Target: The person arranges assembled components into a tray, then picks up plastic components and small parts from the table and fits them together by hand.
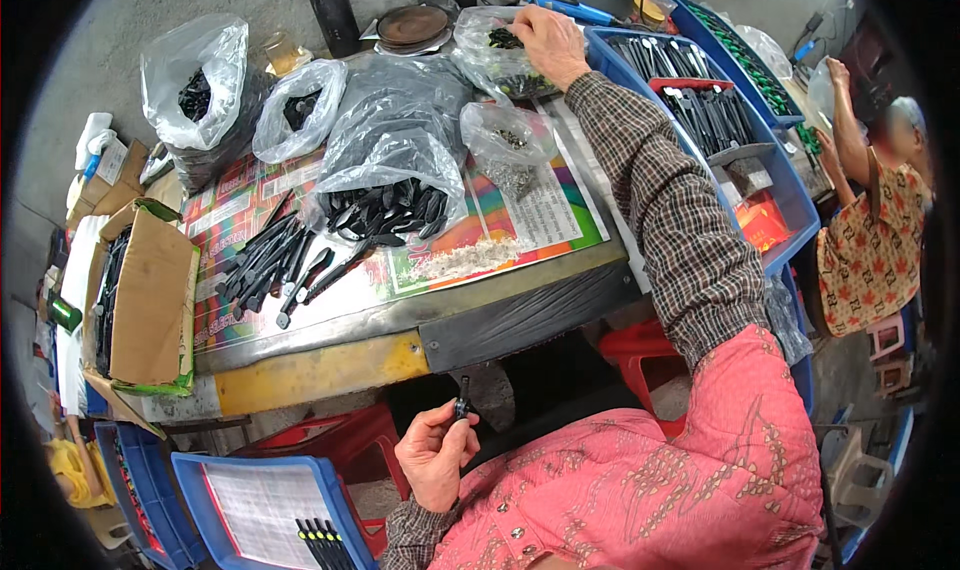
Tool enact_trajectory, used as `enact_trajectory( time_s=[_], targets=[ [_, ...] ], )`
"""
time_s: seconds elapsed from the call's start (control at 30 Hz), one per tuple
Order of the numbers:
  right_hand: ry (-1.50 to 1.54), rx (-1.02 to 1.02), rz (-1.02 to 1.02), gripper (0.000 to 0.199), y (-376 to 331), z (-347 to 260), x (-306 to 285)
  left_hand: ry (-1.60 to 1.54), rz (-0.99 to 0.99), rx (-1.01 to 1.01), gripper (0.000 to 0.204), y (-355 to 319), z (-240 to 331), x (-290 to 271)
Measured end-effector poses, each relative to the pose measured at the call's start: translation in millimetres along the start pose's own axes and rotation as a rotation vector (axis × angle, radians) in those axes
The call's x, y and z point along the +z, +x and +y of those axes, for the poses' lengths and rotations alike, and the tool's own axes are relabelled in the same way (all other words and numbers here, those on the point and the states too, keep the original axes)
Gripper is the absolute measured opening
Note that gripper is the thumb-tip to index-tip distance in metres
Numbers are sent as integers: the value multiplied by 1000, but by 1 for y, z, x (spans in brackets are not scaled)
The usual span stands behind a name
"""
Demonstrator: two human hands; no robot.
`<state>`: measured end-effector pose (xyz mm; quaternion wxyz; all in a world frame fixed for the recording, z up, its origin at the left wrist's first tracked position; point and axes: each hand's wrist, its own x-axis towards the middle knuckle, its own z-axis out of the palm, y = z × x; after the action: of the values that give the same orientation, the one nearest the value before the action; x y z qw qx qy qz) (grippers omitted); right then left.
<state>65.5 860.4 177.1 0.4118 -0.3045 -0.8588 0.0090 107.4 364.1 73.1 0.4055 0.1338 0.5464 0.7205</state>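
Observation:
My left hand (435,458), low in front of the table edge, pinches a small black plastic part (463,408) with a thin stem pointing up. At the back of the table, my right hand (550,48) reaches over a clear plastic bag (480,55) of small dark and yellowish pieces. Its fingertips are down at the bag's contents and hidden, so their grip does not show. Nearer than that bag stands a smaller clear bag (510,150) of tiny parts. A large bag (390,150) spills black handle-like pieces (390,210), and long black pieces (270,265) lie loose beside it.
Blue crates (800,240) with black tools flank my right arm. A cardboard box (155,300) stands at the left table edge. Below it, a blue tray (270,500) holds several black-and-yellow pieces. Red stools (340,450) are under the table. Another person (870,230) works at the right.

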Motion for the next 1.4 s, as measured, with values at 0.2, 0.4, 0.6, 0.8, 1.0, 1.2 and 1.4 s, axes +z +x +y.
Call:
enact_trajectory(
  time_s=[0.2,0.4,0.6,0.8,1.0,1.2,1.4],
  targets=[
    [293,1,187,20,-8,-15,-24,-6,-2,16,17,-6,2,-1],
    [875,365,-132,22,-70,-74,-81,-43,-12,12,16,-11,7,2],
    [1180,454,-390,18,-136,-109,-118,-77,-31,58,16,-16,14,-2],
    [1280,490,-588,14,-193,-135,-147,-123,-64,44,16,-17,18,-1],
    [1328,509,-666,11,-232,-147,-154,-140,-69,27,16,-22,17,2],
    [1339,561,-714,9,-254,-160,-158,-133,-78,35,17,-21,16,9],
    [1267,475,-815,19,-273,-166,-164,-58,-22,17,17,-22,15,17]
  ],
)
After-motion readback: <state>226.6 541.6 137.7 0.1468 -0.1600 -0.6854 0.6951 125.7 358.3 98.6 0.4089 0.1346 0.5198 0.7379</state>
